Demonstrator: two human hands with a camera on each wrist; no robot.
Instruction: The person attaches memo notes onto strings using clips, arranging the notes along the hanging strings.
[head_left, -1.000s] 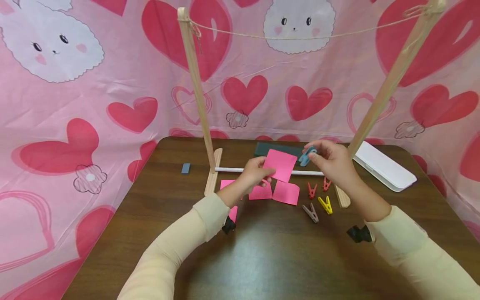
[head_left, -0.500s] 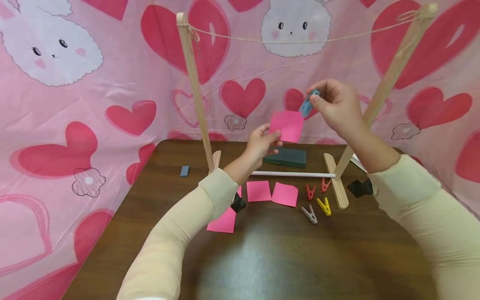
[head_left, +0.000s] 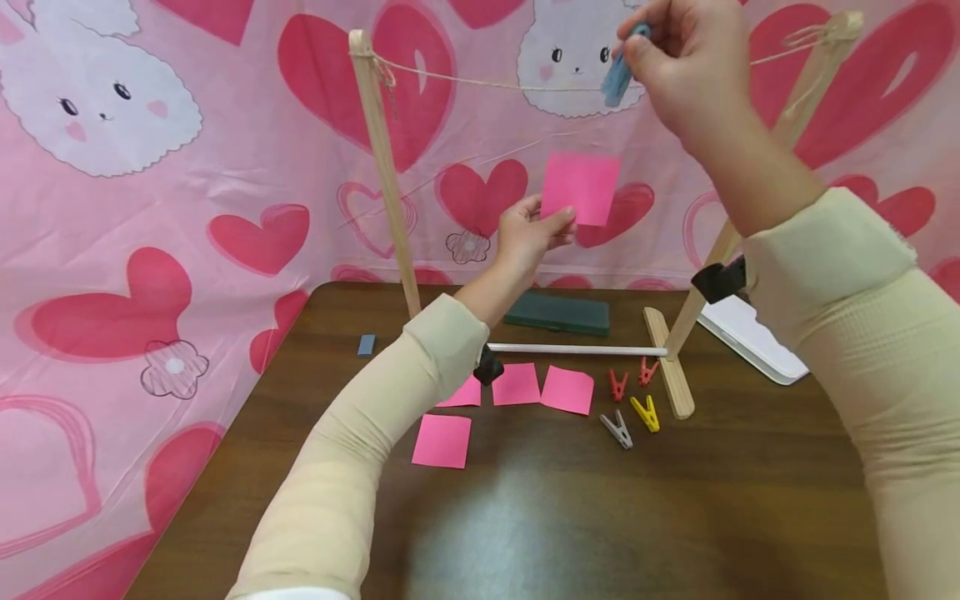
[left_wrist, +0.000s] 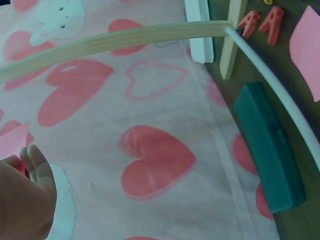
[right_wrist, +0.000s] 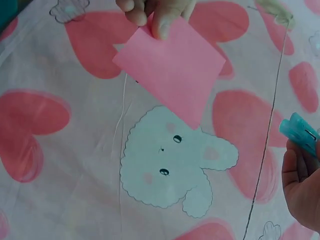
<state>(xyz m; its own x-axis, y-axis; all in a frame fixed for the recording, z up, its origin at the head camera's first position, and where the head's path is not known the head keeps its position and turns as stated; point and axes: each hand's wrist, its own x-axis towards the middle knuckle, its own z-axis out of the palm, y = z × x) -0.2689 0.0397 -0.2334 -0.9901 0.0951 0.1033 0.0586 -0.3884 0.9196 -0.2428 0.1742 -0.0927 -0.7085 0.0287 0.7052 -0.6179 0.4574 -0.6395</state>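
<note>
My left hand pinches a pink square paper by its lower left part, raised above the table and below the string. In the right wrist view that paper hangs from the thumb and fingers. Higher up on the right, my right hand pinches a blue clothespin, which overlaps the string in the head view. The clothespin appears beside the string in the right wrist view, its jaws apart from the paper. Whether it touches the string I cannot tell.
Two wooden posts carry the string, with a white rod between their feet. Several pink papers lie on the table. Red, yellow and grey clothespins lie right of them. A green case and white case lie behind.
Both hands have risen from near the table, the left with the pink paper, the right with the blue clothespin. The right hand has climbed higher, up to string height in the head view.
</note>
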